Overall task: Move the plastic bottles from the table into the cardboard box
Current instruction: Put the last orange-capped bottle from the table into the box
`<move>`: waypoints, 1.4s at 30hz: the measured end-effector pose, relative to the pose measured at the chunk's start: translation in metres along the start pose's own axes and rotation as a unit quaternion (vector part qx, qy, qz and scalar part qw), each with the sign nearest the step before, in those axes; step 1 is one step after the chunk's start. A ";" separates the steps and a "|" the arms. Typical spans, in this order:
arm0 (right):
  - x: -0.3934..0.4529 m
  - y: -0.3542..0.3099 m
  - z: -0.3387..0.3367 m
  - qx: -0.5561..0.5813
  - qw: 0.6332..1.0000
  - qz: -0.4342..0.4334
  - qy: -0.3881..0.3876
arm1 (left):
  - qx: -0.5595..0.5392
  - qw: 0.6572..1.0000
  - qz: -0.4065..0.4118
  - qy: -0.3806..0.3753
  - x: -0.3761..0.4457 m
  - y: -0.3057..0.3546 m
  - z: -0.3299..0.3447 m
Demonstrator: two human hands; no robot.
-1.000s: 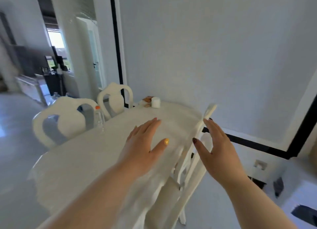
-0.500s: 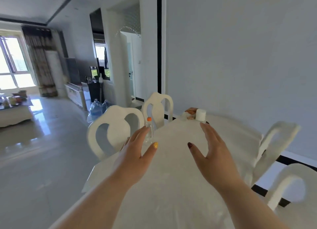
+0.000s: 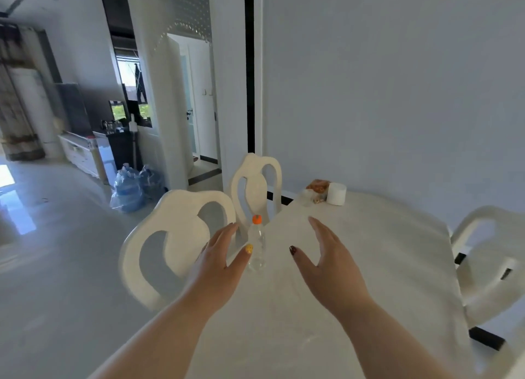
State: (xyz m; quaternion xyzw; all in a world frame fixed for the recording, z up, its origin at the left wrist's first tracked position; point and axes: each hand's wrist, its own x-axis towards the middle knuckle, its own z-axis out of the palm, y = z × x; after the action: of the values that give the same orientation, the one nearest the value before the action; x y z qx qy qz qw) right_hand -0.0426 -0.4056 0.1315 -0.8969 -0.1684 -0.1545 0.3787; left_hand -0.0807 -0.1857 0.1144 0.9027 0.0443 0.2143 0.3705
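A clear plastic bottle (image 3: pixel 256 243) with an orange cap stands upright near the left edge of the white table (image 3: pixel 369 265). My left hand (image 3: pixel 220 268) is open just left of the bottle, its thumb almost against the bottle's side, not gripping. My right hand (image 3: pixel 326 265) is open to the right of the bottle, a hand's width away, holding nothing. No cardboard box is in view.
Two white chairs (image 3: pixel 176 236) stand at the table's left side and another chair (image 3: pixel 488 265) at its right. A white roll (image 3: pixel 336 194) and a snack packet (image 3: pixel 318 186) sit at the far end. Large blue water jugs (image 3: pixel 127 191) rest on the floor.
The view has swung from the table's right side toward its left. Both open hands have come closer to the bottle, and now flank it.
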 end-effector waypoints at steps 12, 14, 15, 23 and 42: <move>0.135 0.018 0.174 -0.032 0.981 0.190 -0.019 | -0.034 0.983 0.038 -0.178 0.185 -0.175 0.053; 0.154 0.022 0.199 -0.029 0.976 0.217 -0.016 | -0.037 0.977 0.036 -0.205 0.204 -0.200 0.063; 0.163 0.024 0.211 -0.030 0.973 0.229 -0.013 | -0.040 0.975 0.037 -0.216 0.211 -0.212 0.069; 0.201 0.047 0.263 -0.043 0.947 0.317 0.017 | -0.083 0.947 0.015 -0.311 0.224 -0.262 0.107; 0.195 0.004 0.199 0.056 0.960 0.210 0.179 | -0.191 0.908 -0.078 -0.364 0.216 -0.247 0.112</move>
State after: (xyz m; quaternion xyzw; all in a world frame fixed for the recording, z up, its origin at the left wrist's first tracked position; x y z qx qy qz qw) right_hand 0.1630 -0.2263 0.0750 -0.8473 0.0855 -0.2199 0.4759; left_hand 0.1810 -0.0285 -0.0497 0.8236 -0.0649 -0.1541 0.5420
